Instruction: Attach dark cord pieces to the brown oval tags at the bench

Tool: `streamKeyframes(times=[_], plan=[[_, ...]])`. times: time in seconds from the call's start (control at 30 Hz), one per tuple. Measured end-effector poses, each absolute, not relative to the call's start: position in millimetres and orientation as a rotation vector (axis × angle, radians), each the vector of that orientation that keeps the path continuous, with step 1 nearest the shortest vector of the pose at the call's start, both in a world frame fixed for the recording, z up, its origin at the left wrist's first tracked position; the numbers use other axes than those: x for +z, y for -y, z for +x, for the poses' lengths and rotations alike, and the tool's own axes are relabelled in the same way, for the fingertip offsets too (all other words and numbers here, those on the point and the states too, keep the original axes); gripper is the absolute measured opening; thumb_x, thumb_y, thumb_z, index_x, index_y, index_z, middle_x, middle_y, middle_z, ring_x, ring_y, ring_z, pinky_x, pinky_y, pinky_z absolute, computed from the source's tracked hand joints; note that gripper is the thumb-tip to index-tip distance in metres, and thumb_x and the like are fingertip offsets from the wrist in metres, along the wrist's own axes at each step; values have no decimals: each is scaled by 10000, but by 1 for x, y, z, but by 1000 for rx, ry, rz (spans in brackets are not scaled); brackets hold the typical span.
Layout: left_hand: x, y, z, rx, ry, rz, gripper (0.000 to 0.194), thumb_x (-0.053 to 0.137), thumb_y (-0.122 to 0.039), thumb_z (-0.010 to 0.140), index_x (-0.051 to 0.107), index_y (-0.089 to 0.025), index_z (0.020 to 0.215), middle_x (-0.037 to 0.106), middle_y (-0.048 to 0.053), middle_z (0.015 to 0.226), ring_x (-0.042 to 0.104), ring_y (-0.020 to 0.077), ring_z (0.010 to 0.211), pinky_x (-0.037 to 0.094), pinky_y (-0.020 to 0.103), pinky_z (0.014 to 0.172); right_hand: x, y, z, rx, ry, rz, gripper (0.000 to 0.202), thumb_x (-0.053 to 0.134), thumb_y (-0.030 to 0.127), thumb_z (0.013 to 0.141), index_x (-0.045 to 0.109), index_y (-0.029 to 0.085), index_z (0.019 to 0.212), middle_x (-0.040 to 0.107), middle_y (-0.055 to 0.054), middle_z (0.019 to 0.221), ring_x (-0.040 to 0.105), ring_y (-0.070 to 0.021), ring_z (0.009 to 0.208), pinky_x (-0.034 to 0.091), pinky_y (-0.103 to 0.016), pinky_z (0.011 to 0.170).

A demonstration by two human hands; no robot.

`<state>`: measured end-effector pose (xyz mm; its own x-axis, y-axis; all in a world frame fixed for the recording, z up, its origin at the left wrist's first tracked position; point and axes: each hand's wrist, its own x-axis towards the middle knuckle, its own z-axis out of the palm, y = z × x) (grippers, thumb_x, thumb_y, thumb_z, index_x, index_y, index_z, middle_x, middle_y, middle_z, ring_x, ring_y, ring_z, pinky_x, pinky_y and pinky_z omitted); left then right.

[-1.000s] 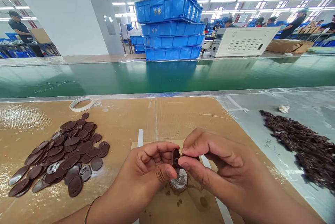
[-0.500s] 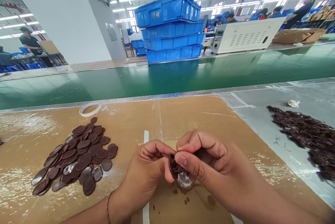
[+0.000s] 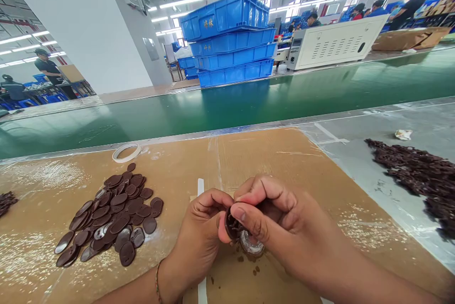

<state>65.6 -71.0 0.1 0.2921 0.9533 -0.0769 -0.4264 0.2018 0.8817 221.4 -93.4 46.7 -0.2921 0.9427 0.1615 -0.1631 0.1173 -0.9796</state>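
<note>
My left hand [image 3: 202,228] pinches a small dark brown piece [image 3: 232,226] by its edge, low in the middle of the view. My right hand [image 3: 273,214] is closed at the same piece, thumb and forefinger pressed together on its upper right side. Just beneath the fingers a small clear round container [image 3: 251,243] rests on the work surface, partly hidden by my right hand. To the left lies a pile of flat oval brown pieces [image 3: 119,216]. What the right fingertips grip is too small to make out.
A tape roll [image 3: 126,152] lies behind the pile. Dark scraps [image 3: 419,176] are heaped at the right, with a smaller heap [image 3: 6,202] at the far left. Beyond the green belt [image 3: 220,105] stand stacked blue crates [image 3: 227,39] and a white metal box [image 3: 337,43]. People work in the background.
The view has tilted and shifted slightly. Both hands keep their hold; the brown piece has moved a little left, away from the clear container, which now shows more.
</note>
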Motion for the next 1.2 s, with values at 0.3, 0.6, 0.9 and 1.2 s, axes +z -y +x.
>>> streamKeyframes(times=[0.3, 0.6, 0.9, 1.2], plan=[[0, 70, 68, 1076, -753, 861, 434, 956, -455, 519, 705, -161, 716, 634, 3, 674, 498, 87, 602, 422, 192, 585, 45, 93, 224, 1337, 1424, -916, 193, 683, 299, 932, 602, 200, 787, 723, -12, 788, 568, -94, 579, 469, -179, 531], [2, 69, 63, 1125, -668, 872, 225, 933, -304, 622, 770, -205, 743, 709, -3, 713, 604, 81, 650, 492, 165, 643, 52, 87, 230, 1284, 1414, -922, 118, 801, 338, 860, 757, 233, 828, 710, 16, 722, 621, -102, 614, 483, -170, 550], [7, 66, 62, 1097, -717, 886, 213, 937, -249, 614, 802, -231, 777, 733, 9, 654, 645, 89, 607, 535, 180, 672, 50, 88, 240, 1125, 1634, -954, 150, 721, 378, 939, 827, 330, 846, 713, 24, 780, 632, -121, 718, 462, -207, 610], [5, 65, 63, 1136, -773, 859, 190, 947, -267, 590, 795, -215, 690, 775, 34, 729, 681, 103, 620, 557, 170, 627, 49, 93, 230, 1077, 1598, -1034, 195, 683, 282, 924, 774, 246, 755, 659, 35, 675, 570, -103, 634, 417, -216, 581]])
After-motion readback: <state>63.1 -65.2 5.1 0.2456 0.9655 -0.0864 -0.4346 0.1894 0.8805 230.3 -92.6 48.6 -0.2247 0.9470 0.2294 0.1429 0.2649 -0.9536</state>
